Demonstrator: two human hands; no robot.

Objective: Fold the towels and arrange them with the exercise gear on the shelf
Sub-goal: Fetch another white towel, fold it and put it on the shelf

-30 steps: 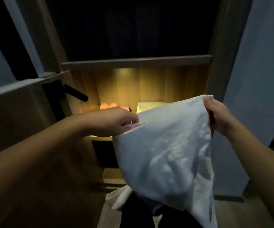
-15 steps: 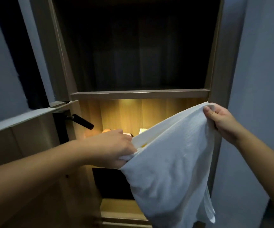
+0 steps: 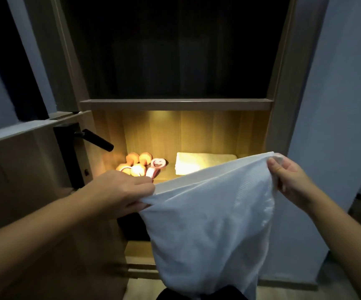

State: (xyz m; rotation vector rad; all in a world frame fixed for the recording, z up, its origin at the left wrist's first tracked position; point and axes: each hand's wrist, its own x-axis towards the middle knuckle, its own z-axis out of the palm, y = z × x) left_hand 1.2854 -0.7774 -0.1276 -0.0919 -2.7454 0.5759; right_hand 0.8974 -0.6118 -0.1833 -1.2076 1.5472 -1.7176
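Observation:
A white towel (image 3: 207, 226) hangs in front of me, stretched by its top edge between both hands. My left hand (image 3: 119, 194) pinches the left corner and my right hand (image 3: 290, 180) pinches the right corner. Behind it the lit wooden shelf (image 3: 171, 178) holds a folded pale towel (image 3: 201, 164) on the right. On the shelf's left lie orange dumbbells (image 3: 137, 164) with a pink and white piece of exercise gear (image 3: 155, 166) beside them. The hanging towel hides the shelf's front right part.
A door with a black lever handle (image 3: 97, 139) stands open on the left, close to the shelf unit. A dark upper compartment (image 3: 175, 50) sits above the lit one. A grey wall (image 3: 344, 105) borders the right side. Lower shelves (image 3: 136, 252) show below.
The view has tilted upward, bringing the lit shelf's contents into sight. Both hands have spread the towel's top edge wider, the left hand lower and the right hand higher.

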